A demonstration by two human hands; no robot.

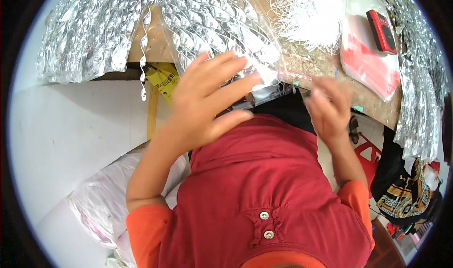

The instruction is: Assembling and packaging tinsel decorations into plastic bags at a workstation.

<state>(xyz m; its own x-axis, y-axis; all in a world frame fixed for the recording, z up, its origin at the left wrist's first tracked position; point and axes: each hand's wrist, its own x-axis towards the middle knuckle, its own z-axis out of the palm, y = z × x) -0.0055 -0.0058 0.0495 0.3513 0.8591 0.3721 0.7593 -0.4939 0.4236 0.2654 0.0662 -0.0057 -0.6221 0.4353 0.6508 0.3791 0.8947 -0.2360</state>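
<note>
My left hand (207,96) is stretched out with its fingers spread, over the near end of a clear plastic bag (226,32) of twisted silver foil strips. No object shows in its grasp. My right hand (331,110) is raised just off the table's front edge, to the right of the bag. Its fingers look bent and are smeared by motion, so whether it holds anything is unclear. Thin white strands lie near the bag's lower end, between the two hands. One twisted foil strip (144,56) hangs over the table edge, left of my left hand.
The brown table (311,63) bears a tangled heap of white string (309,16), flat clear plastic bags (370,67) with red parts and a red radio-like device (382,32). More silver strips (89,32) drape at left and right (420,93). A red stool (367,152) stands below.
</note>
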